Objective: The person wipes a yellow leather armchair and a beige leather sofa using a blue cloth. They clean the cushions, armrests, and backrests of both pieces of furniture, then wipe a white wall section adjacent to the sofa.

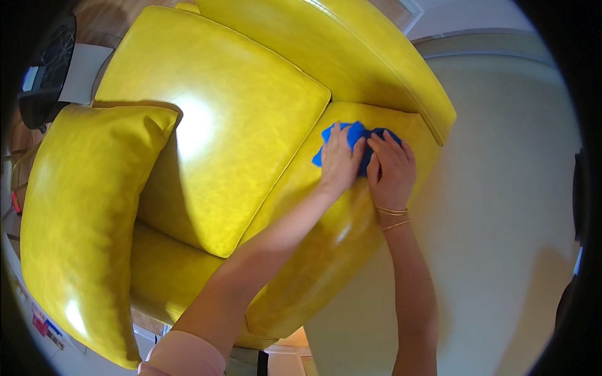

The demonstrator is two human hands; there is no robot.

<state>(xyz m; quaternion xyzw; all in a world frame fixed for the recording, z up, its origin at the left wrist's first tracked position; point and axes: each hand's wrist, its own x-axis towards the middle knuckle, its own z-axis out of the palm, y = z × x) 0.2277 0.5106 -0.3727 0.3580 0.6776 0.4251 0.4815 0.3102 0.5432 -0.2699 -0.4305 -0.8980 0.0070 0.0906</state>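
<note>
A yellow leather sofa (235, 103) fills most of the view. On its armrest, near the end beside the backrest, lie blue cloths, one bright blue (356, 133) and one dark blue (364, 164); whether they are joined cannot be told. My left hand (339, 157) presses flat on the bright blue cloth, its fingers spread a little. On the dark blue cloth rests my right hand (392, 164), with fingers slightly bent and thin gold bracelets at the wrist. Both palms face down, and the cloth beneath them is partly hidden.
A large yellow cushion (89, 211) leans over the sofa's left side. Right beside the armrest stands a broad pale surface (494, 164), perhaps a wall. At the far left are a dark table (56, 61) and a white chair (84, 70) on wooden floor.
</note>
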